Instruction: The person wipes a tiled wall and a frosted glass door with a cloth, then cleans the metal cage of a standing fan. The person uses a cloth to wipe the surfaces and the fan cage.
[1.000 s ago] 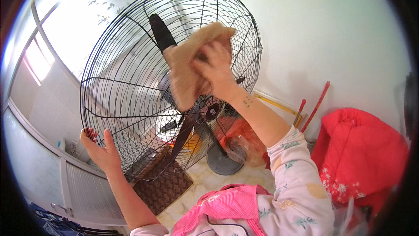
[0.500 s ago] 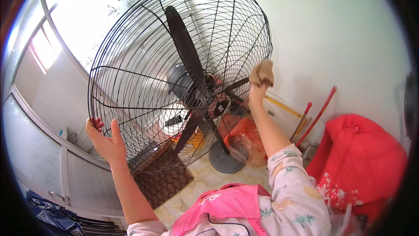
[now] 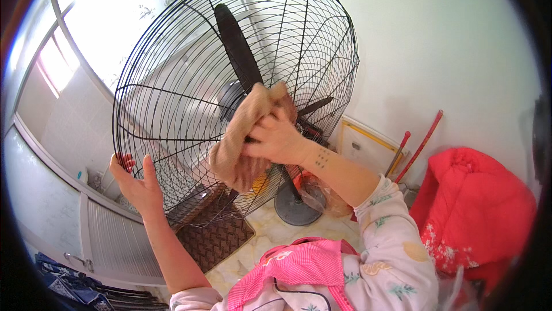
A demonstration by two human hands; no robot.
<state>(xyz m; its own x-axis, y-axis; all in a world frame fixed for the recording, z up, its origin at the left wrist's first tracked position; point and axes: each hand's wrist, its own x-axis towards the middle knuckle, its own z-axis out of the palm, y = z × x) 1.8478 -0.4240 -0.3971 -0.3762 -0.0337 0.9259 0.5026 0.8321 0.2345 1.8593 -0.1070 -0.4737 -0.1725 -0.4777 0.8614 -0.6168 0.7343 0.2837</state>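
Tan fabric cloth (image 3: 233, 144) is clutched by right hand (image 3: 277, 141); behind, round black-wire fan cage (image 3: 192, 96) is cupped by half-open left hand (image 3: 140, 187)

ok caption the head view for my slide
The right grip holds a tan cloth over a black wire fan guard, with the left grip at its edge.

On my feed I see a pale floor (image 3: 263, 224) with yellowish marbling. The fan's round grey base (image 3: 297, 213) stands on it, and I make out a brown, woven-patterned mat (image 3: 215, 239) lying flat left of that.
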